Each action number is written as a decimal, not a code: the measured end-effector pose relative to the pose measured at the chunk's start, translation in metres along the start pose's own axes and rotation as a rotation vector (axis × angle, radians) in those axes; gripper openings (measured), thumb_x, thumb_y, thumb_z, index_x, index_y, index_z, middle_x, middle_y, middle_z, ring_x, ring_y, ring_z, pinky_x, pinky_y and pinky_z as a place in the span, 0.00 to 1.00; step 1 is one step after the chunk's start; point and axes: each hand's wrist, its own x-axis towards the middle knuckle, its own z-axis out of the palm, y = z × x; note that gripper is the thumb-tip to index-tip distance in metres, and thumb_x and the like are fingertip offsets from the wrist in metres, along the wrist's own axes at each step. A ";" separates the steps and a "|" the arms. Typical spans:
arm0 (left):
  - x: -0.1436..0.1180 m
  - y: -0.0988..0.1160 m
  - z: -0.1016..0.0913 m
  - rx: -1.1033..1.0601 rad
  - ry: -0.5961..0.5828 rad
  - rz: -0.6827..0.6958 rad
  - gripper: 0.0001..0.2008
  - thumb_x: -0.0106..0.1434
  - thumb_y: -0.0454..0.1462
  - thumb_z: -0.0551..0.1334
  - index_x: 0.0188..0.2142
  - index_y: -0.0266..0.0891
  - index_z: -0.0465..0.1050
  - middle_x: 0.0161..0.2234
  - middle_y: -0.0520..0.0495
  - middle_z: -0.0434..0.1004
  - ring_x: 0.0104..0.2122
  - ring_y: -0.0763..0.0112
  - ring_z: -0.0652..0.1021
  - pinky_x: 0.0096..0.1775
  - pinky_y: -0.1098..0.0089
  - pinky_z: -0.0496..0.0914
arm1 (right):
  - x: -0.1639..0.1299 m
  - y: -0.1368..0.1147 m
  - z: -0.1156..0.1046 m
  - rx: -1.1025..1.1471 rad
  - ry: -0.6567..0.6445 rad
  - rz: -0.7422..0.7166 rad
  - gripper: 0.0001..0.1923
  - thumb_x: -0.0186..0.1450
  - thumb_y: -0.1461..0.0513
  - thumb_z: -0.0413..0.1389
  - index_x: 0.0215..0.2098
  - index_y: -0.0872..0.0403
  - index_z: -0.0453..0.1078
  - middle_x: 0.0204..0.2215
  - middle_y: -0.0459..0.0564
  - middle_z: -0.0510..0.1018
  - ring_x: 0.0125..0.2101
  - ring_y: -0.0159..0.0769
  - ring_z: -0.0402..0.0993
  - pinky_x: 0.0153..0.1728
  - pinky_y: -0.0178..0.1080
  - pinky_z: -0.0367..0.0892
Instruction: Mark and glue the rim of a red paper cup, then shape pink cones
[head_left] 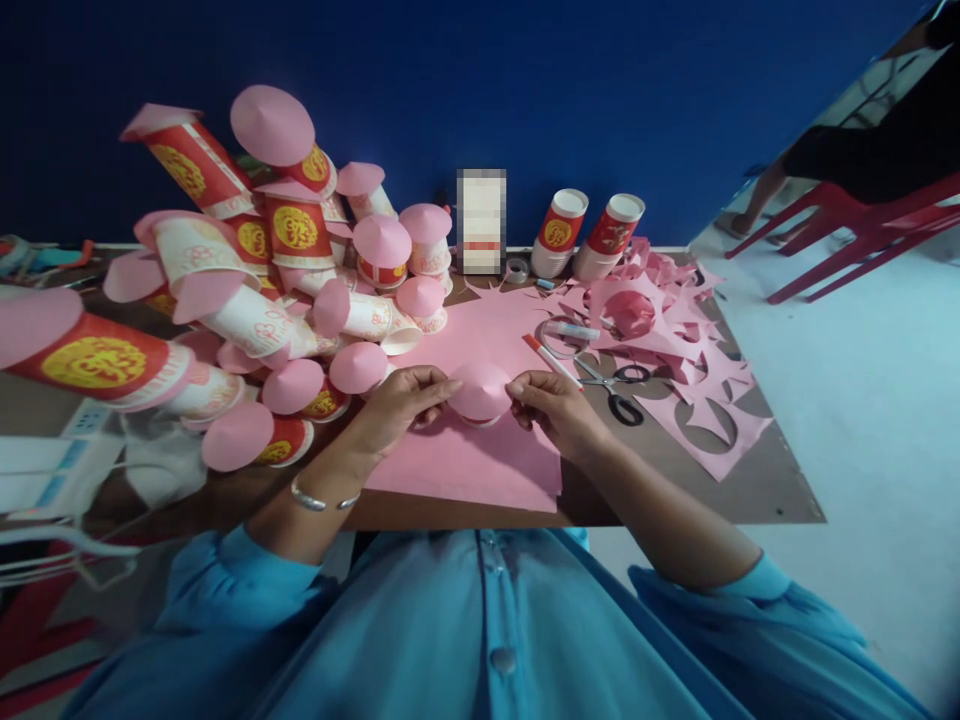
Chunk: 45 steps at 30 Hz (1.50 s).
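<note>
A pink paper cone (481,386) sits point-up in front of me over a paper cup, of which only a thin red and white strip (478,421) shows. My left hand (409,408) pinches the cone's left edge between thumb and fingers. On the opposite edge, my right hand (553,405) has a similar pinch. Large pink paper sheets (480,470) lie beneath the cup and both hands. Black-handled scissors (611,382) rest to the right of my right hand, beside an orange-capped marker (551,360).
Many cone-topped paper cups (300,230) are heaped on the left. Two stacks of cups (561,235) (611,238) stand at the back. Cut pink scraps (660,310) cover the table's right side, near a tape roll (517,270). A seated person's red chair (847,225) stands right.
</note>
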 end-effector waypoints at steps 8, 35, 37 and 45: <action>0.008 -0.008 -0.001 -0.034 -0.005 -0.018 0.26 0.47 0.51 0.81 0.27 0.38 0.71 0.21 0.59 0.64 0.19 0.83 0.63 0.22 0.77 0.54 | 0.008 0.009 -0.005 -0.007 0.023 0.008 0.25 0.54 0.44 0.75 0.25 0.52 0.72 0.20 0.41 0.73 0.20 0.26 0.63 0.21 0.33 0.57; 0.018 -0.022 -0.003 -0.076 -0.085 -0.092 0.26 0.50 0.53 0.79 0.26 0.39 0.69 0.21 0.58 0.62 0.19 0.82 0.62 0.22 0.77 0.51 | 0.011 0.015 -0.006 0.114 -0.004 0.086 0.27 0.51 0.46 0.79 0.26 0.54 0.73 0.19 0.40 0.75 0.17 0.24 0.69 0.19 0.28 0.65; 0.018 -0.022 -0.002 -0.073 -0.088 -0.093 0.26 0.50 0.53 0.79 0.27 0.39 0.69 0.21 0.58 0.62 0.19 0.82 0.62 0.22 0.77 0.51 | 0.012 0.016 -0.006 0.126 -0.007 0.087 0.28 0.51 0.45 0.79 0.26 0.54 0.73 0.19 0.40 0.75 0.17 0.24 0.69 0.18 0.28 0.65; 0.018 -0.023 -0.002 -0.094 -0.092 -0.096 0.28 0.50 0.54 0.80 0.26 0.39 0.69 0.20 0.59 0.62 0.19 0.81 0.62 0.22 0.77 0.52 | 0.011 0.016 -0.005 0.182 -0.008 0.090 0.26 0.52 0.48 0.80 0.26 0.55 0.74 0.19 0.41 0.76 0.16 0.25 0.70 0.17 0.28 0.65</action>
